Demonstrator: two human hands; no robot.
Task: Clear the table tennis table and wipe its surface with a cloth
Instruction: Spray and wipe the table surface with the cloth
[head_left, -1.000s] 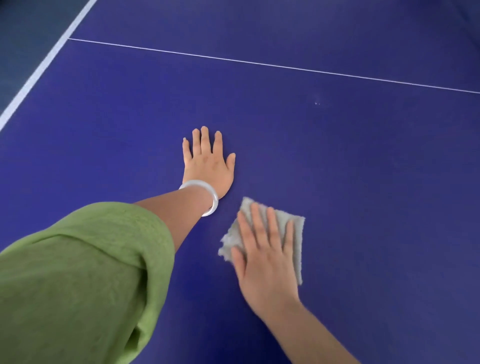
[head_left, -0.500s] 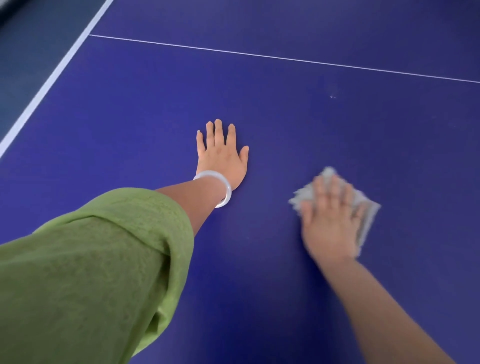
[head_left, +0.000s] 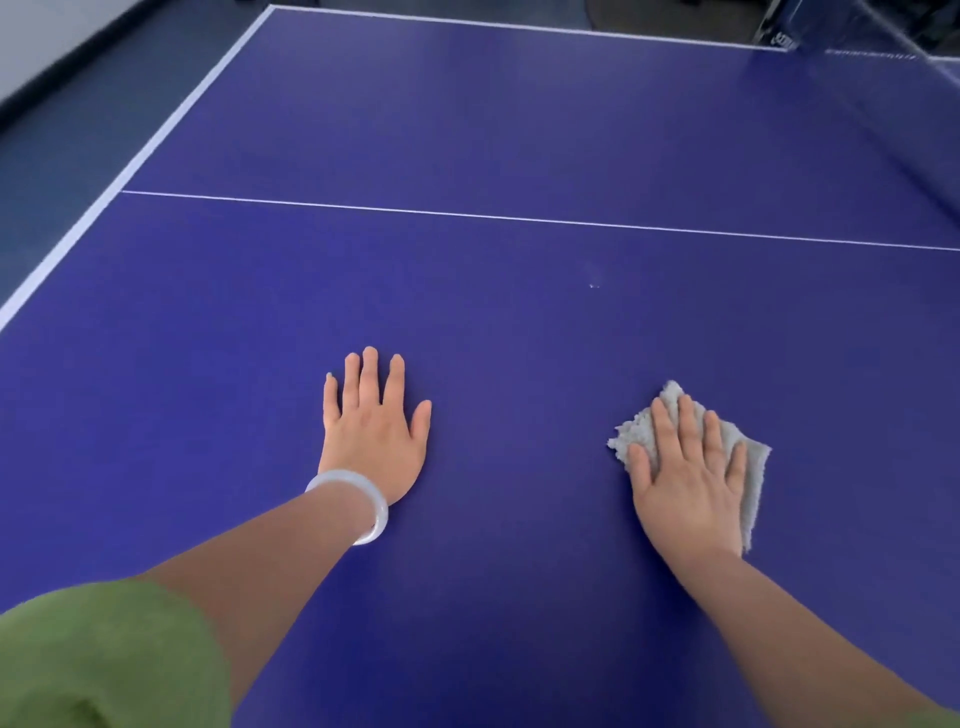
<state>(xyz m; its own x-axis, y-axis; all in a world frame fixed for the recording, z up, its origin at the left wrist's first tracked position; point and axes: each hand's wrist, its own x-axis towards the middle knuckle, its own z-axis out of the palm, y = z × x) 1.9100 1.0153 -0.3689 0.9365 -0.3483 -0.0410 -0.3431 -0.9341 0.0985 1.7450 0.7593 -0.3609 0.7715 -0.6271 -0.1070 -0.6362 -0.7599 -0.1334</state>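
While right hand (head_left: 688, 483) presses cloth (head_left: 753, 467) flat w/ straight fingers to wipe, left hand (head_left: 371, 436) lies open, empty, on surface (head_left: 519, 130), prob. bracing.

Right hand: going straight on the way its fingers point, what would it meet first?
The way looks free: beyond the right hand and cloth, only bare table up to the thin white line. The speck seems left of that path.

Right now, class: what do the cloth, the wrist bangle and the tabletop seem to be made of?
Cloth: likely terry or microfibre, pale grey, fuzzy nubs along its edges.
Bangle: perhaps jade, glass or resin; milky, translucent, glossy.
Tabletop: probably painted board; smooth, faintly sheened blue with crisp white lines.
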